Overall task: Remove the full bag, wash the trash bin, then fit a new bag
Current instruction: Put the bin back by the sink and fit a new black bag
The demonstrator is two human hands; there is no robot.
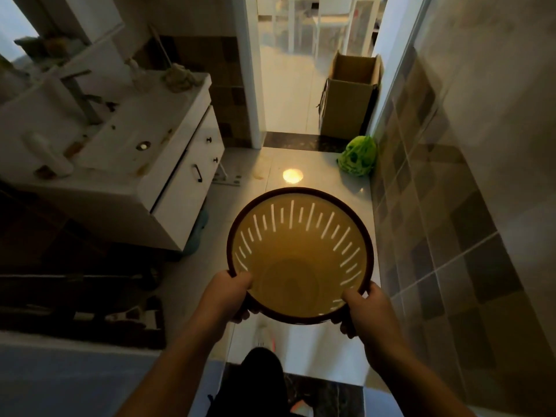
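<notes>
at the rim, left hand (226, 291) and right hand (368, 308) grip bin (301, 245).

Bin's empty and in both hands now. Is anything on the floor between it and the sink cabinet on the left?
Nothing visible blocks it. The bin is held by the left hand and right hand; the floor toward the sink looks bare. The green bag sits off right, by the wall.

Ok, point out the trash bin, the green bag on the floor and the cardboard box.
trash bin (301, 254): head view, inner far wall under the slits.
green bag (358, 156): head view, middle of the bag.
cardboard box (346, 106): head view, front face.
</notes>
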